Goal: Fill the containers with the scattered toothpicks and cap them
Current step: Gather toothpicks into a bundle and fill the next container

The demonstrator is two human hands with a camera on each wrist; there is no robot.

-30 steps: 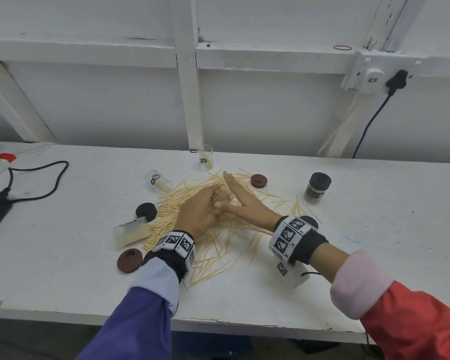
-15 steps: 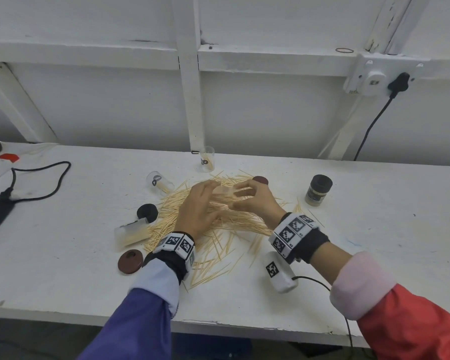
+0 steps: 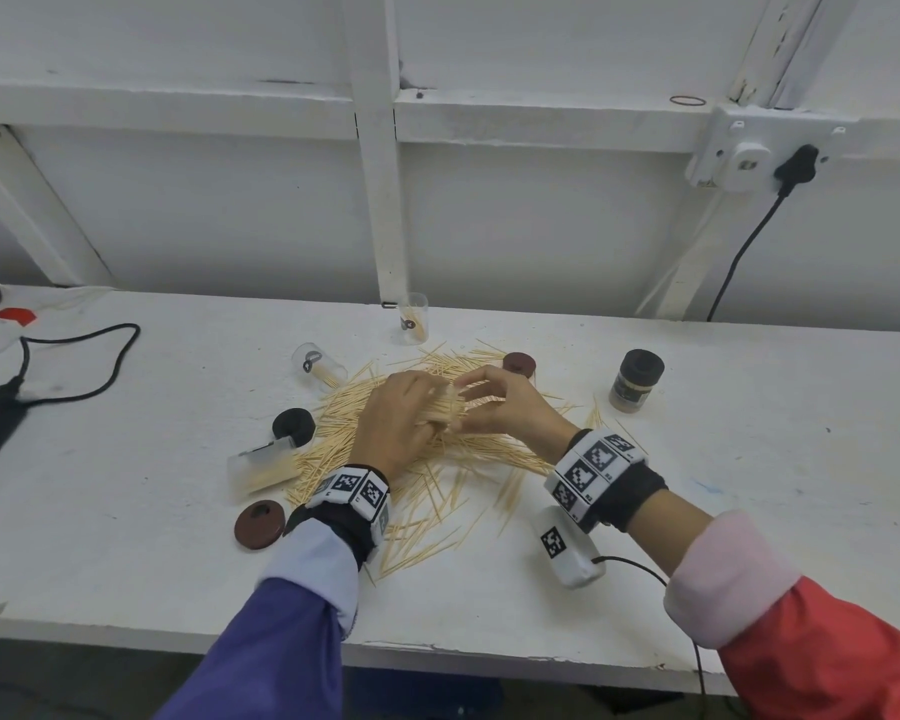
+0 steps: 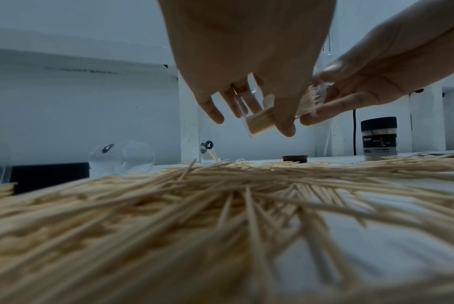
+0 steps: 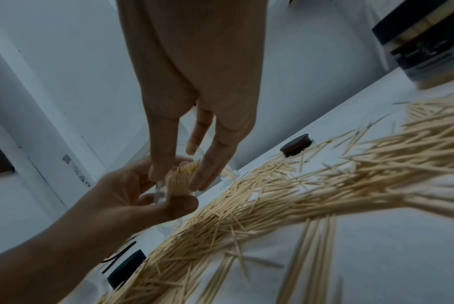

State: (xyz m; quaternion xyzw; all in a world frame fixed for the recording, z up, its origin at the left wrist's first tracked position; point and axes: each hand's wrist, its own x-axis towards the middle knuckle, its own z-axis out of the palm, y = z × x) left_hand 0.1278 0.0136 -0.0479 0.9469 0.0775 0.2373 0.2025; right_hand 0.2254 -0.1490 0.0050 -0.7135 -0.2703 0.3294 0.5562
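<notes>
Filling step: my left hand (image 3: 397, 418) grips a clear container (image 4: 277, 109) packed with toothpicks, my right hand (image 3: 505, 407) pinching its mouth end; capping should follow.

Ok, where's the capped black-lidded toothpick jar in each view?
Head: capped jar stands right of the toothpick pile, upper right of centre.
Left wrist: far right, mid-height.
Right wrist: top right corner, cropped.
Shared landmark: brown cap at the pile's far edge.
</notes>
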